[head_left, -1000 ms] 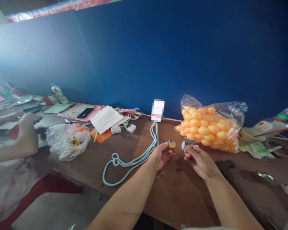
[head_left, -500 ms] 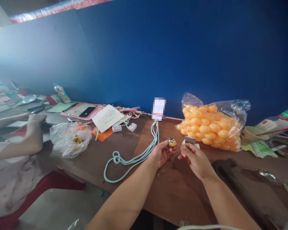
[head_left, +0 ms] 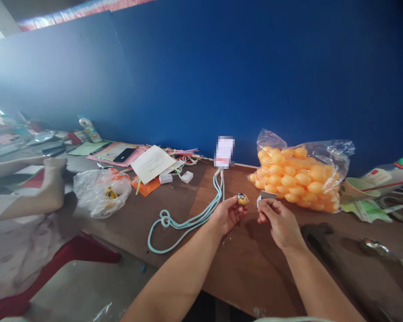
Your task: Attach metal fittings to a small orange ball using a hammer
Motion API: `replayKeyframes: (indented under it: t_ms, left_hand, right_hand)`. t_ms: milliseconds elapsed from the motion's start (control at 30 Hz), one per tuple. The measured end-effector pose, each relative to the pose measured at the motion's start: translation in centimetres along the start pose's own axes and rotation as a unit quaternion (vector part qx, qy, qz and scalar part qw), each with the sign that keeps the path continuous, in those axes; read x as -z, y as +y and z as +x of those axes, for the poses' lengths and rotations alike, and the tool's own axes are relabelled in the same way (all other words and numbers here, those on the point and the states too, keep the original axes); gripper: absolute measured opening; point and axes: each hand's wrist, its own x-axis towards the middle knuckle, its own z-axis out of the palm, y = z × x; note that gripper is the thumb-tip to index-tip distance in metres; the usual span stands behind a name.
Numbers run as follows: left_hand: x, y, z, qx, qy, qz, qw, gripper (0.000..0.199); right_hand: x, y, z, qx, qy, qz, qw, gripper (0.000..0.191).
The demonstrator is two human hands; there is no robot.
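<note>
My left hand (head_left: 229, 215) pinches a small shiny gold and dark ball (head_left: 242, 199) between thumb and fingers, above the brown table (head_left: 248, 264). To its right, my right hand (head_left: 279, 220) is closed on a small grey flat piece (head_left: 268, 195), which looks like a stiff card or blade. The ball and the flat piece are apart. Behind my right hand stands a clear bag of orange balls (head_left: 295, 179). A light blue cord (head_left: 188, 225) lies looped left of my left hand, leading to a white, blurred-out card (head_left: 224, 152) against the blue wall.
Two small white boxes (head_left: 187, 177), papers (head_left: 152, 163), a phone (head_left: 125, 154) and a crumpled plastic bag (head_left: 100, 192) lie to the left. Another person's arm (head_left: 50, 192) rests at the far left. A dark curved handle-like object (head_left: 322, 246) and a cone-shaped cup (head_left: 357, 190) are on the right.
My right hand has moved slightly right, away from the ball, with the grey piece still in it. My left hand keeps its hold. The view has shifted a little.
</note>
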Motion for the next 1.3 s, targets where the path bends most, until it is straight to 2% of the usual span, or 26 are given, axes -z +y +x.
replayKeyframes:
  t_ms: [100, 333, 667, 900, 1200, 1300]
  left_hand:
    - [0.0, 0.0, -0.1, -0.002, -0.005, -0.001, 1.000, 0.024]
    - [-0.3, 0.1, -0.3, -0.001, -0.014, 0.017, 1.000, 0.023]
    - [-0.2, -0.1, -0.4, -0.016, -0.053, 0.061, 0.997, 0.023]
    - [-0.2, -0.1, -0.5, -0.013, -0.069, 0.069, 0.995, 0.022]
    - [-0.2, -0.1, -0.6, -0.024, -0.078, 0.088, 0.993, 0.025]
    - [-0.3, -0.1, -0.7, -0.029, -0.064, 0.089, 0.994, 0.033]
  right_hand:
    - [-0.1, 0.0, 0.0, -0.021, 0.010, 0.005, 1.000, 0.024]
    - [-0.5, -0.4, -0.4, -0.052, -0.008, 0.022, 0.998, 0.030]
    - [-1.0, -0.3, -0.6, -0.038, -0.042, -0.015, 0.998, 0.027]
    - [-1.1, -0.6, -0.8, -0.059, -0.061, 0.021, 0.996, 0.025]
    - [-0.7, -0.1, -0.4, -0.070, -0.060, 0.041, 0.995, 0.026]
    - [-0.7, -0.3, -0.5, -0.057, -0.047, 0.033, 0.997, 0.025]
